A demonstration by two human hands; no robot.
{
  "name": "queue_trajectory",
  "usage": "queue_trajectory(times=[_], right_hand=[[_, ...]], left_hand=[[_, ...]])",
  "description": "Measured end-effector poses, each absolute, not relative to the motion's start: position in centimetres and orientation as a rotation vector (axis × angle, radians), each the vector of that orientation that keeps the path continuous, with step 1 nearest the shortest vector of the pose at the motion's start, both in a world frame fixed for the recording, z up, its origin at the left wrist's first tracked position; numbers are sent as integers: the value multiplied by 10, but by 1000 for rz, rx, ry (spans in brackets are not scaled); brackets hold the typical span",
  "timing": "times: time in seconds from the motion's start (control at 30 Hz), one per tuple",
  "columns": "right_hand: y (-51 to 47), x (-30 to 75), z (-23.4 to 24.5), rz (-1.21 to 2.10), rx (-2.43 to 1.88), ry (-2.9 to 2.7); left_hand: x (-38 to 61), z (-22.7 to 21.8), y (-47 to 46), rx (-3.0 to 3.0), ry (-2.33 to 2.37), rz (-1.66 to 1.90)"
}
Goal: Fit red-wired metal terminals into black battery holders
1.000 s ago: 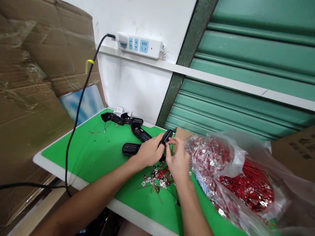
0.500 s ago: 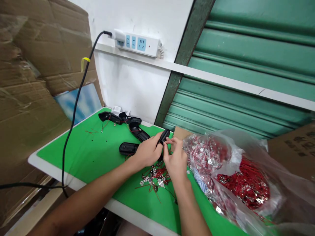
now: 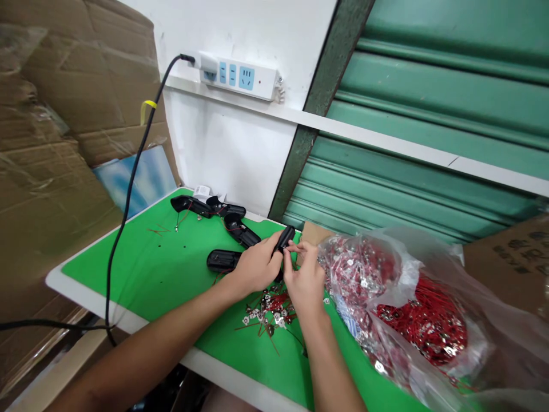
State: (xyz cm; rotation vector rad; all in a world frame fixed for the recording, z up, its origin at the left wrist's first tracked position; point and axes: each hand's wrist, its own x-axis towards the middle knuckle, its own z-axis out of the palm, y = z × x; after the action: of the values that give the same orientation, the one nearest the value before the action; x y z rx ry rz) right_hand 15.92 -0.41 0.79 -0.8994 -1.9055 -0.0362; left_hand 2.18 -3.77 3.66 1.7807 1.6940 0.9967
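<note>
Head view: you hold an elongated black plastic housing (image 3: 287, 235) in your left hand (image 3: 258, 264), raised over the far side of the green worktop (image 3: 137, 269), with its slim end tilted up and to the right past your knuckles. Your left fingers wrap it firmly, while your right hand (image 3: 306, 280) brings thumb and forefinger close together at the housing's right edge; whether they pinch a small part or only press on the shell is too small to tell. The step in hand looks like fine fitting work at that edge, perhaps seating a contact or guiding a lead, judging by what lies around you. Between your forearms sits a loose pile of silvery contact plates with red wires (image 3: 274, 312), and to your right a clear plastic bag (image 3: 405, 272) bulges with more of the same kind. Four other black housings lie on the worktop: one open shell (image 3: 221, 261) just beside your left wrist, partly hidden by it, and three farther back (image 3: 242, 232) near the wall, with thin red leads showing among them. As a judgement, the next move calls for a steady left grip that keeps the shell from turning, and light, exact fingertip pressure from the right so that no thin wire gets bent or trapped. Your own fingers cover the spot being worked, so a slight turn of the housing would help you check it.
</note>
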Motion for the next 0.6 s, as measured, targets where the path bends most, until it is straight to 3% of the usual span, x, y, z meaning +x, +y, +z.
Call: queue_trajectory(times=[0.17,0.6], right_hand=[[-6,160,11,-122,-923,-1927],[-6,159,9,32,-991,-1923]], left_hand=[[24,35,-39,1817,1705,1043],[28,38,-41,1872,1846,879]])
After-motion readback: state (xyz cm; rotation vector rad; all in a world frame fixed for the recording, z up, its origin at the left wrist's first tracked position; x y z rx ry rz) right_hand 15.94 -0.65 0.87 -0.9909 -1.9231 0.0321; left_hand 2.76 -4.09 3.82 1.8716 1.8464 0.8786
